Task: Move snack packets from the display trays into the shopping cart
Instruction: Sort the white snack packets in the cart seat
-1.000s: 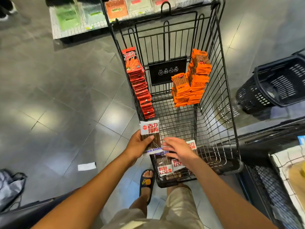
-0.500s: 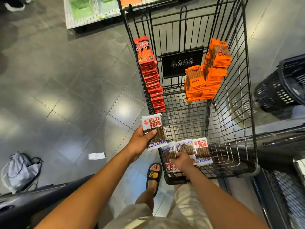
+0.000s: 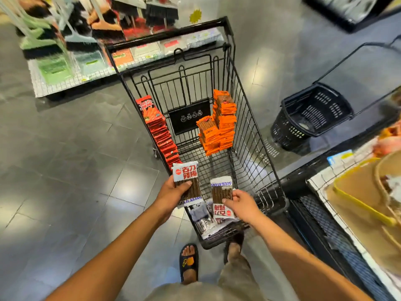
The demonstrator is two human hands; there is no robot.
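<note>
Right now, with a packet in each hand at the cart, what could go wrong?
The left hand holds its white packet right at the cart's left rim; let go there, it might drop onto the floor outside. The orange stack is tall and uneven; the second packet in the right hand, tossed forward, could topple it. The red stack leans along the cart's side and might slide if bumped.

Large grey floor tiles (image 3: 65,170) shine with soft patches of reflected light. At the far left, a low white wire rack (image 3: 65,88) holds brooms (image 3: 104,27) and green dustpans (image 3: 52,68), all blurred. A black plastic basket (image 3: 310,114) sits on the floor to the right.
</note>
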